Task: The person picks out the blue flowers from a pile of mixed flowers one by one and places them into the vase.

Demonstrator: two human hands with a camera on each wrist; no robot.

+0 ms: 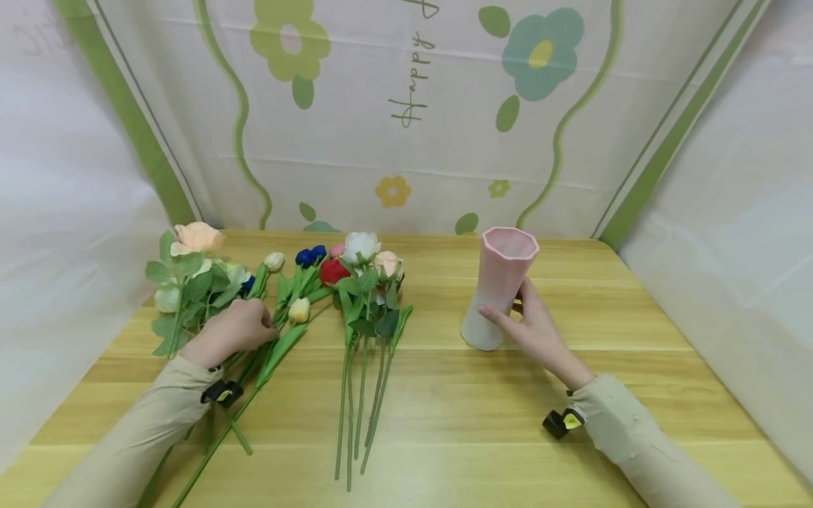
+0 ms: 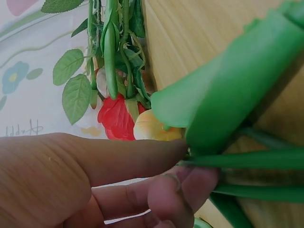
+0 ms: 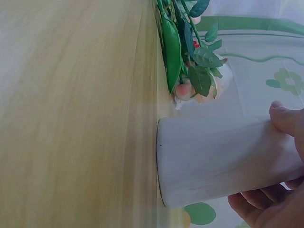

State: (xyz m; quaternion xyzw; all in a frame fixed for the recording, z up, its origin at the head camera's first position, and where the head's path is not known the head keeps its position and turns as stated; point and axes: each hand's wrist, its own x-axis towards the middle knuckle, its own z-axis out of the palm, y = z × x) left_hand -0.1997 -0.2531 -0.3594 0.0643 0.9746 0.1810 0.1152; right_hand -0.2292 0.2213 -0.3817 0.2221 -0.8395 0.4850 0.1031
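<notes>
On the left of the table, my left hand (image 1: 238, 328) reaches into a loose pile of artificial flowers. Its thumb (image 2: 137, 159) and fingertips pinch a green tulip stem (image 2: 247, 160) beside a broad green leaf (image 2: 237, 85). A pale yellow tulip (image 1: 299, 310) lies just right of the fingers. My right hand (image 1: 536, 335) grips a tall vase (image 1: 498, 289), pink at the rim and white toward its base, from the right side. The vase stands on the table, leaning slightly right, its thumb side facing me. In the right wrist view the white lower vase (image 3: 213, 161) meets the tabletop.
Mid-table lies a second bunch, with a white rose (image 1: 360, 248), a red rose (image 1: 333, 271) and a peach rose (image 1: 389, 265), stems toward me. A large peach rose (image 1: 197, 238) lies at the far left. A printed cloth (image 1: 356, 148) hangs behind the wooden table (image 1: 444, 423).
</notes>
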